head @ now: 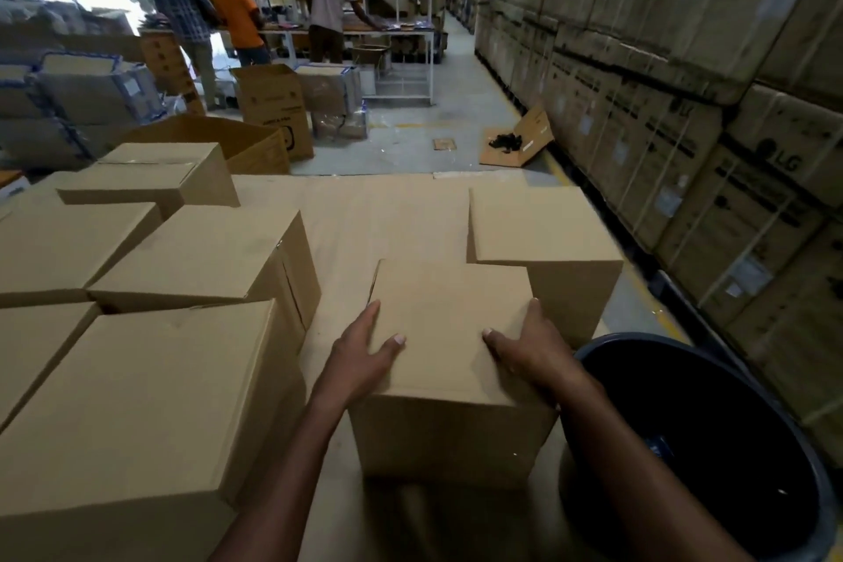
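On a cardboard-covered table [387, 219] in a warehouse, I hold a closed box [451, 324] between both hands. The left grip [360, 356] clasps its left side, thumb laid on the lid, and the right grip [529, 347] clasps the right side the same way. The box stands at the table's near side, just in front of a second box [547, 224]. More boxes [159, 379] crowd the left, a dark bin [711, 424] stands at right, and three workers [237, 9] stand well behind.

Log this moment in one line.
left hand: grips plain brown cardboard box, left side | right hand: grips box, right side | box: closed, on cardboard-covered surface | dark round bin: right
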A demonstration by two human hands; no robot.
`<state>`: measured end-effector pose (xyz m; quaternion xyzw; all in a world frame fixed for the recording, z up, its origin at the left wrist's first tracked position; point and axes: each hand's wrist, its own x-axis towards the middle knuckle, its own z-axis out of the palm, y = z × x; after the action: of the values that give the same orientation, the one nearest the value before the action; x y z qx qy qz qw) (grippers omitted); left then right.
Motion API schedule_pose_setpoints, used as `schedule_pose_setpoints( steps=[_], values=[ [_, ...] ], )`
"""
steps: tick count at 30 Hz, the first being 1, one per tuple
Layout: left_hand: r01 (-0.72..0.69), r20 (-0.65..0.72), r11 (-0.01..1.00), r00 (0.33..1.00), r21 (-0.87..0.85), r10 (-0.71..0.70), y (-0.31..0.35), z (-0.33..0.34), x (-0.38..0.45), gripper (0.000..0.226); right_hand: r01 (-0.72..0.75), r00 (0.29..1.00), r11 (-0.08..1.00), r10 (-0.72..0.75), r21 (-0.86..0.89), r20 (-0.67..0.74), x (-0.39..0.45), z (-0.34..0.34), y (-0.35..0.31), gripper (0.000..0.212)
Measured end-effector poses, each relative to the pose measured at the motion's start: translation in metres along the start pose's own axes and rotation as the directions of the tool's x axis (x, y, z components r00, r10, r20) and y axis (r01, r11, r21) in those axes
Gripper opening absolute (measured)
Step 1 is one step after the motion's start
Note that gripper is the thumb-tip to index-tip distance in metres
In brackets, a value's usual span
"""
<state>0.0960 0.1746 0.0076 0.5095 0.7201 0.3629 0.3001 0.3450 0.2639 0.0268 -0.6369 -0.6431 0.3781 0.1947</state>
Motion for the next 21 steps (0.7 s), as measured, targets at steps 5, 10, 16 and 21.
schedule_pose_setpoints(
  steps=[5, 10, 16, 21],
  values=[
    [-0.036, 0.038, 0.999, 0.999, -0.016, 0.037, -0.006, 0.007, 0.032, 0.077, -0.066, 0.997, 0.998, 0.066, 0.0, -0.04, 0.021, -0.003, -0.005, 0.103],
    [-0.048, 0.02, 0.999, 0.999, 0.011, 0.047, -0.007, 0.012, 0.051, 0.078, -0.082, 0.992, 0.996, 0.08, -0.023, -0.096, 0.033, -0.002, -0.01, 0.09],
    [-0.039, -0.007, 0.999, 0.999, 0.003, 0.039, 0.001, 0.012, 0.086, 0.077, -0.06, 0.992, 0.998, 0.06, -0.004, -0.108, 0.06, -0.006, -0.028, 0.08],
    [-0.046, 0.035, 0.998, 0.998, 0.04, 0.044, 0.014, 0.017, 0.112, 0.077, -0.058, 0.994, 0.998, 0.058, 0.003, -0.096, 0.081, -0.018, -0.03, 0.084]
  ],
)
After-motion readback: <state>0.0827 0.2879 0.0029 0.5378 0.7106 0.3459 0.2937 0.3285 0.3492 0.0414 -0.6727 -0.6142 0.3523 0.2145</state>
